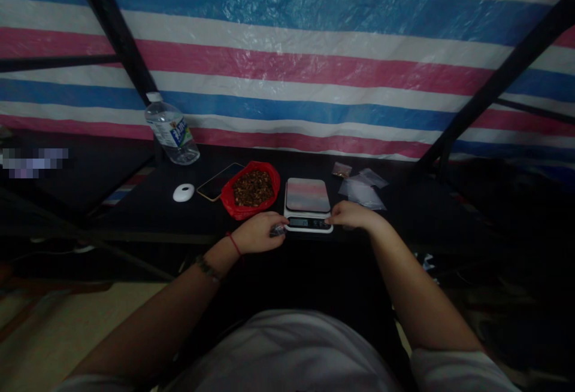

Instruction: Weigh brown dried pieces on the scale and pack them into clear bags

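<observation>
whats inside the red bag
The open red bag holds a heap of small brown pieces, too small to identify. The heap covers the bag's bottom, so whatever lies beneath its top layer cannot be seen.

Kind of room unclear: black desk (215, 221) inside dark metal frame (117, 36), striped plastic sheeting (287, 69) behind

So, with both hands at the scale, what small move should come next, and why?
Probably lift the right hand off the scale: its fingertips are at the control panel's right end, the left hand at the other, and contact could skew a reading.
</observation>
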Demonstrator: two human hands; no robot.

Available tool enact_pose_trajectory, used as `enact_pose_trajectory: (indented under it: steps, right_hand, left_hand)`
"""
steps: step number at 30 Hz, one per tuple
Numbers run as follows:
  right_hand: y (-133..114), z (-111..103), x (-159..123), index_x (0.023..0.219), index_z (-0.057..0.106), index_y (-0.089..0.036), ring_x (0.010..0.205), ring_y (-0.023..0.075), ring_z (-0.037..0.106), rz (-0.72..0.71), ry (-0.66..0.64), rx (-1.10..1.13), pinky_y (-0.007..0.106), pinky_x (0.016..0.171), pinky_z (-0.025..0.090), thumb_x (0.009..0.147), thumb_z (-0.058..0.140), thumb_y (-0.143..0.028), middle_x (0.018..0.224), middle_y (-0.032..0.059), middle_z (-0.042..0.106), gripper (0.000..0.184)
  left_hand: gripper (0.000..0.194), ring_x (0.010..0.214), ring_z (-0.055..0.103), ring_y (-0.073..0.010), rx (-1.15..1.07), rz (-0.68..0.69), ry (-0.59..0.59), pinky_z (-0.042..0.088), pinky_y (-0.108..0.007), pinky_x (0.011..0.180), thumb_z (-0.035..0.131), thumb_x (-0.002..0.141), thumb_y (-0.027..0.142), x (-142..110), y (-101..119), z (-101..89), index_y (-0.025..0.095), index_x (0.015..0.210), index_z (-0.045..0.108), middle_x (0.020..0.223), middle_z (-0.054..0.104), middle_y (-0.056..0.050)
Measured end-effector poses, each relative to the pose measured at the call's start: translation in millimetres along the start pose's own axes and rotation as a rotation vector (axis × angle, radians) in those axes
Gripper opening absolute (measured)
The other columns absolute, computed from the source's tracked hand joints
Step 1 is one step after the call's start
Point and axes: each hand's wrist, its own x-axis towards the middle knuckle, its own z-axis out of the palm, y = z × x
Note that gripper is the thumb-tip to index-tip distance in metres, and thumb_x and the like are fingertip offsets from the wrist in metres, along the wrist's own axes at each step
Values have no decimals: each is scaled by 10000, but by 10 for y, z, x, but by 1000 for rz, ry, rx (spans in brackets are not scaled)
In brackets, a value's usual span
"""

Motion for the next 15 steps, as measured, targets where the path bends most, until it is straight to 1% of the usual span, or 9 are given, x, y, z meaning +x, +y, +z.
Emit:
enact_pose_trajectory:
  steps: [4,7,9,10,11,13,14,15]
  right_hand:
    - [-36,-9,-11,649,633,-135,420,87,436,-1,5,-36,209,421,316,725,617,-512,488,-12,503,385]
    - [25,-52,-38,662,631,-142,439,91,436,-30,2,-42,214,431,313,715,622,-546,498,-19,498,408]
    - [96,-104,-58,687,626,-150,457,93,440,-39,46,4,213,438,316,721,614,-544,524,-21,502,396]
    - [129,-133,-60,706,621,-154,470,96,449,-42,106,46,212,446,326,738,599,-522,546,-20,510,370]
    - [151,-161,-52,743,618,-159,488,101,465,-52,195,93,213,458,342,762,572,-484,575,-17,522,329]
    - [145,-204,4,875,608,-172,542,118,508,-92,420,184,221,496,381,804,495,-365,646,-10,551,235]
    - [109,-214,53,949,593,-177,573,126,526,-128,521,208,228,521,398,805,460,-296,679,-7,561,229]
    - [52,-215,115,1016,572,-180,603,134,539,-175,595,210,235,549,413,794,437,-233,705,-6,567,266]
  left_hand:
    - [333,880,629,-182,-12,-7,-2,494,-273,813,570,748,200,7,2,3,160,1064,669,967,671,-77]
    - [338,891,630,-183,-27,-14,-11,493,-272,818,567,750,199,7,-3,-1,161,1069,671,977,675,-77]
    - [344,910,629,-186,-32,-16,-15,490,-272,830,574,742,196,6,-7,-7,164,1072,668,993,676,-78]
    - [350,920,628,-187,-34,-16,-20,488,-272,837,579,737,196,6,-8,-11,165,1075,664,1003,676,-78]
    - [355,928,627,-189,-35,-17,-25,486,-274,843,584,732,196,5,-8,-15,166,1078,660,1010,675,-77]
    - [366,940,624,-193,-35,-18,-37,482,-278,854,592,723,199,3,-6,-24,169,1083,650,1025,672,-74]
    - [370,942,623,-194,-34,-18,-44,481,-279,857,593,720,200,2,-4,-29,171,1085,646,1027,672,-72]
    - [371,939,622,-194,-34,-15,-50,479,-280,857,594,718,200,1,-2,-33,175,1084,645,1024,672,-68]
